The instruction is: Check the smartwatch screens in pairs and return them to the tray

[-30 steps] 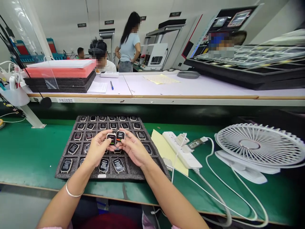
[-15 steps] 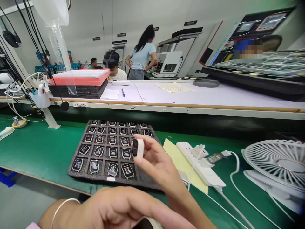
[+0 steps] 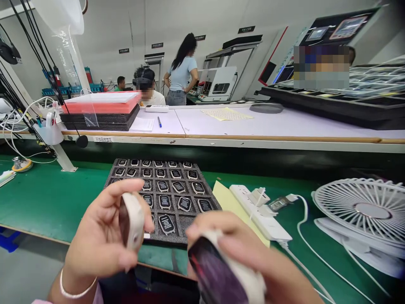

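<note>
My left hand (image 3: 95, 232), with a thin bracelet at the wrist, grips a smartwatch case (image 3: 135, 219) on edge between thumb and fingers, its dark screen turned left. Closer to me, my right hand (image 3: 249, 249) is closed on another smartwatch case (image 3: 218, 274). That one has a light body and a dark, reflective screen, and is blurred. Behind both hands lies a dark foam tray (image 3: 183, 223) with several rows of strapless smartwatches in its compartments, their screens showing small text. My left hand covers part of the tray's left side.
Right of the tray are a yellow sheet (image 3: 221, 192), a white power strip (image 3: 249, 211) with plugs and cables, and a white fan (image 3: 363, 211). A raised shelf (image 3: 177, 124) carries stacked foam trays (image 3: 98, 120). Other people are in the background.
My right hand has drawn its smartwatch back from above the tray toward me. My left hand has moved left and up, bringing its smartwatch case into clear view.
</note>
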`<state>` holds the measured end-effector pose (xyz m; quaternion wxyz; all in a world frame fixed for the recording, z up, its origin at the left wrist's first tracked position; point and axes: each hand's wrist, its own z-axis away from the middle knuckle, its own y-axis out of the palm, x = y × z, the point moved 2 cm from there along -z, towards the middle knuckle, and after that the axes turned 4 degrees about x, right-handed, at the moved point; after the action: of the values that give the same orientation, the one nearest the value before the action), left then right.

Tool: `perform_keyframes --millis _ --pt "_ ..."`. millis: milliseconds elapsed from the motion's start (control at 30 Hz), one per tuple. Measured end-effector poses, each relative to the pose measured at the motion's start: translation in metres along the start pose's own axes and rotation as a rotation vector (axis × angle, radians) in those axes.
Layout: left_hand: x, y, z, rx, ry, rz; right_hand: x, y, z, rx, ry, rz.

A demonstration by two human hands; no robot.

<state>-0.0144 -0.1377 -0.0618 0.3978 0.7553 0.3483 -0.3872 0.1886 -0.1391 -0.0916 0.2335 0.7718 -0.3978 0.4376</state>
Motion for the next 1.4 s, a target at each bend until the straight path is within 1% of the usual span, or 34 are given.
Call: perform_keyframes --millis 33,100,133,200,267,333,400,467,533,633,733,867,967,1100,1267,1400 --pt "0.005 -0.006 -0.007 -0.032 -0.004 -0.041 -0.004 -0.005 -0.008 -0.056 0.027 -0.075" --pt "0.018 -0.023 -0.022 -0.169 -0.057 -0.140 -0.018 -0.017 -0.027 -0.183 0.154 -0.225" --pt "0.026 -0.031 -0.029 -0.236 -0.075 -0.173 -0.028 -0.022 -0.036 -0.206 0.217 -0.300" --pt "0.040 -0.046 -0.042 -0.299 -0.105 -0.179 -0.052 -0.033 -0.052 -0.229 0.342 -0.417" --pt "0.054 -0.056 -0.051 -0.303 -0.163 -0.163 -0.075 -0.045 -0.065 -0.244 0.420 -0.508" --pt "0.065 -0.062 -0.057 -0.292 -0.212 -0.126 -0.094 -0.055 -0.073 -0.269 0.448 -0.560" --pt "0.070 -0.066 -0.064 -0.285 -0.230 -0.078 -0.106 -0.064 -0.080 -0.306 0.463 -0.588" --pt "0.072 -0.067 -0.072 -0.278 -0.222 -0.036 -0.109 -0.069 -0.087 -0.331 0.481 -0.606" --pt "0.070 -0.068 -0.080 -0.266 -0.203 -0.003 -0.104 -0.072 -0.095 -0.330 0.484 -0.599" --pt "0.066 -0.067 -0.090 -0.242 -0.169 0.026 -0.091 -0.071 -0.105 -0.295 0.431 -0.529" --pt "0.062 -0.065 -0.091 -0.217 -0.144 0.021 -0.082 -0.068 -0.109 -0.256 0.369 -0.462" --pt "0.058 -0.062 -0.089 -0.189 -0.133 0.016 -0.078 -0.063 -0.111 -0.245 0.342 -0.419" --pt "0.051 -0.061 -0.095 -0.174 -0.110 0.000 -0.072 -0.062 -0.119 -0.234 0.320 -0.396" --pt "0.025 -0.058 -0.116 -0.122 -0.014 -0.059 -0.048 -0.066 -0.146 -0.172 0.239 -0.360" --pt "-0.020 -0.047 -0.147 -0.042 0.142 -0.185 -0.003 -0.071 -0.184 -0.077 0.053 -0.280" --pt "-0.044 -0.038 -0.164 -0.017 0.260 -0.283 0.025 -0.074 -0.203 0.017 -0.091 -0.179"
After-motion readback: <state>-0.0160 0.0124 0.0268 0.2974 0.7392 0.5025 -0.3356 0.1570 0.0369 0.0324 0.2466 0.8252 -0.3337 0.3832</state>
